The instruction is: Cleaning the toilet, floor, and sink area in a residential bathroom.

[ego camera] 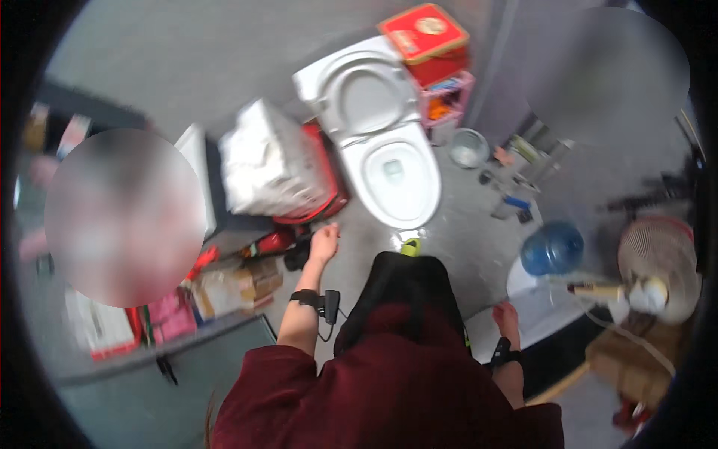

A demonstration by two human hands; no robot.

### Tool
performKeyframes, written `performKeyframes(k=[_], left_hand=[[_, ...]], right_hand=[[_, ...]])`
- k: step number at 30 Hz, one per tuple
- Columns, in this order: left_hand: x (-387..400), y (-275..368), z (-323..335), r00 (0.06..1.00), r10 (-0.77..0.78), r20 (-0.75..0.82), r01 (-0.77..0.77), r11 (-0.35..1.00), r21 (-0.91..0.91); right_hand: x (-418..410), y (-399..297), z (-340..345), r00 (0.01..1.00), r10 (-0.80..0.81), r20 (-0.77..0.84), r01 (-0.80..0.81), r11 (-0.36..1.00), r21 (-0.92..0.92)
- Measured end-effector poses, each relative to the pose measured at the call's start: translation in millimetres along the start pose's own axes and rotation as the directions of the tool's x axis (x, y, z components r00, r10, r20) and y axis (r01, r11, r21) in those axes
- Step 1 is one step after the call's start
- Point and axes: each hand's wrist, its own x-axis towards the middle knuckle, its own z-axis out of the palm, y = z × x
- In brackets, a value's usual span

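My left hand (325, 242) hangs over the grey floor, below a red container (331, 185) with a large white bag on it; its fingers look curled, and whether they hold anything is unclear. My right hand (506, 315) is at the lower right, over a white board-like surface (538, 314), blurred, with no object plain in it. Both forearms wear black straps with small devices. Ahead of my feet stands a white ceramic toilet (405, 174) with its lid and seat raised and water in the bowl. The floor in front of it looks wet.
A red box (426, 33) and a pink basket (449, 106) stand beside the toilet, near a bucket (469, 148). At right are a blue water jug (552, 248) and an electric fan (656, 264). Cardboard boxes (224, 289) lie at left, beside a glass-like surface (185, 387).
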Motion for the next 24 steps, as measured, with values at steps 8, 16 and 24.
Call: performKeyframes(k=[8, 16, 24], left_hand=[[-95.0, -82.0, -70.5, 0.948, -0.198, -0.248, 0.123, 0.950, -0.287], [91.4, -131.3, -124.3, 0.814, -0.099, -0.573, -0.179, 0.894, -0.410], [280.5, -26.8, -163.5, 0.602, -0.405, -0.688, 0.078, 0.887, -0.454]], right_hand=[[55.4, -66.6, 97.3, 0.975, -0.112, 0.194, 0.167, 0.942, -0.292], [-20.4, -69.5, 371.7, 0.835, -0.200, 0.513, 0.427, 0.824, -0.373], [-59.2, 25.5, 518.7, 0.751, -0.102, 0.653, 0.502, 0.730, -0.463]])
